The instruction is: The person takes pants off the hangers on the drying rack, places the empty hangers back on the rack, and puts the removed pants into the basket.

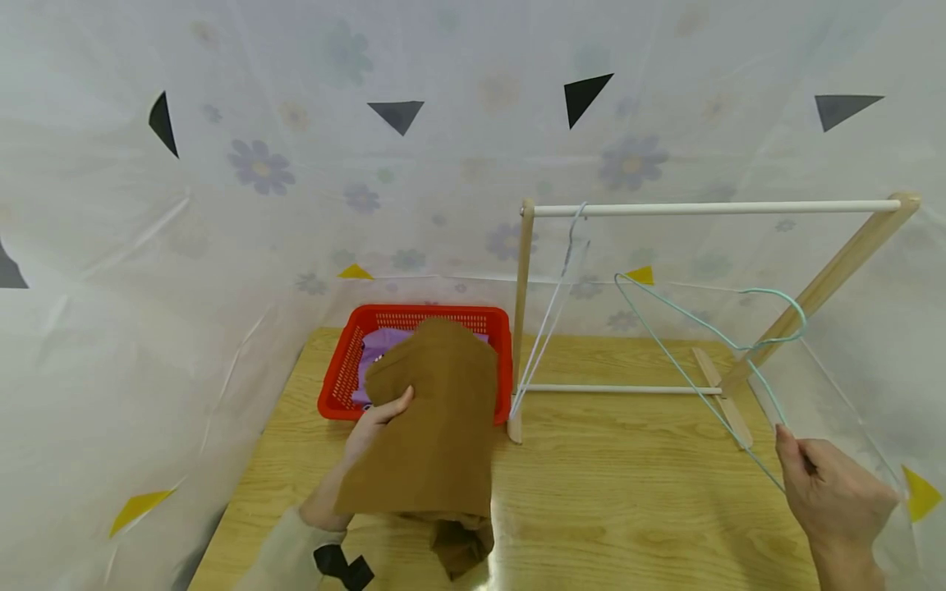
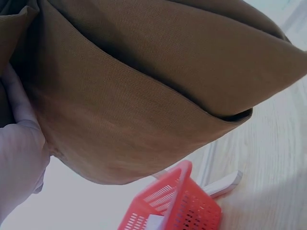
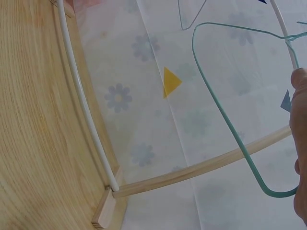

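A brown folded garment (image 1: 443, 419) is held up in my left hand (image 1: 375, 428), the thumb lying over its near side and the other fingers hidden behind the cloth. Its lower end hangs loose above the table. In the left wrist view the brown cloth (image 2: 129, 105) fills most of the picture in layered folds. Out to the right, my right hand (image 1: 838, 497) grips a mint-green wire hanger (image 1: 803, 316) by one end, its hook pointing up. The right wrist view shows the hanger's wire (image 3: 223, 115) with nothing on it.
A red plastic basket (image 1: 336, 386) with purple cloth (image 1: 373, 349) inside stands behind the garment. Right of it is a wooden rack with a white top rail (image 1: 709, 208). One pale hanger (image 1: 550, 312) hangs at the rail's left end. Patterned sheeting encloses the wooden table (image 1: 606, 492).
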Tool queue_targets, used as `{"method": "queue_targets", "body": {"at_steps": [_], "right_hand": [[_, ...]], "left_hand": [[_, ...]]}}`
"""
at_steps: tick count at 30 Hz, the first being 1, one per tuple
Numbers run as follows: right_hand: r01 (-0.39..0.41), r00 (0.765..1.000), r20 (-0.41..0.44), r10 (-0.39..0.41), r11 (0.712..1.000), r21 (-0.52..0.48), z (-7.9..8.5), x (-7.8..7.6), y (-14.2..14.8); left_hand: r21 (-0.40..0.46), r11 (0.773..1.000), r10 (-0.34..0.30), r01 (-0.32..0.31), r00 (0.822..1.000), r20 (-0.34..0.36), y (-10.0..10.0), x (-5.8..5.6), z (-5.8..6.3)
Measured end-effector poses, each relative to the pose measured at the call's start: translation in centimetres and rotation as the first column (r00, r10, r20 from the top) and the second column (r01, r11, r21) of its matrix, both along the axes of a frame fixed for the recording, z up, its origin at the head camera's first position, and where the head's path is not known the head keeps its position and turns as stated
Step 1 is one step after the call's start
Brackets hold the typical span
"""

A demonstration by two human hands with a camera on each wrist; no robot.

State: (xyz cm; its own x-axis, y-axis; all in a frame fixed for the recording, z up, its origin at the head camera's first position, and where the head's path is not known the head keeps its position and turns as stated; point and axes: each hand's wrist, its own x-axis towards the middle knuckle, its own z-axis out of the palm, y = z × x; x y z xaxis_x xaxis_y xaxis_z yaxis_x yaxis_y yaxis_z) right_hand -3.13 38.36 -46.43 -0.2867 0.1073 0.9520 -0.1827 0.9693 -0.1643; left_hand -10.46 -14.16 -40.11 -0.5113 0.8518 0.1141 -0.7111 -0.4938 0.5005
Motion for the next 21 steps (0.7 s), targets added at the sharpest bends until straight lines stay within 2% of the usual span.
{"method": "queue_targets", "body": {"at_steps": [9,10,12,14,17,19,21], "right_hand": [[0.006,1.0,-0.014,-0.006,1.0,-0.004,-0.2,-0.1,-0.1],[0.008,1.0,-0.013,-0.008,1.0,-0.001,-0.2,-0.1,-0.1],[0.012,1.0,-0.01,-0.012,1.0,0.006,-0.2,-0.1,-0.1],[0.013,1.0,-0.006,-0.013,1.0,0.007,-0.2,-0.2,-0.1],[0.016,1.0,-0.003,-0.016,1.0,0.006,-0.2,-0.2,-0.1],[0.017,1.0,-0.001,-0.017,1.0,0.004,-0.3,-0.2,-0.1],[0.022,1.0,-0.001,-0.022,1.0,0.001,-0.4,-0.1,-0.1]], "left_hand": [[0.046,0.998,0.032,-0.032,0.999,0.002,-0.4,-0.9,0.4],[0.034,0.998,0.052,-0.052,0.999,0.007,-0.5,-0.9,0.5],[-0.019,0.99,0.138,-0.138,0.99,0.003,-0.5,-1.0,0.7],[-0.116,0.961,0.25,-0.249,0.968,-0.012,-0.5,-1.0,1.0],[-0.26,0.877,0.394,-0.404,0.915,-0.089,-0.4,-1.1,1.1],[-0.315,0.834,0.436,-0.453,0.891,-0.127,-0.4,-1.2,1.0],[-0.337,0.809,0.455,-0.482,0.876,-0.16,-0.4,-1.4,0.9]]}}
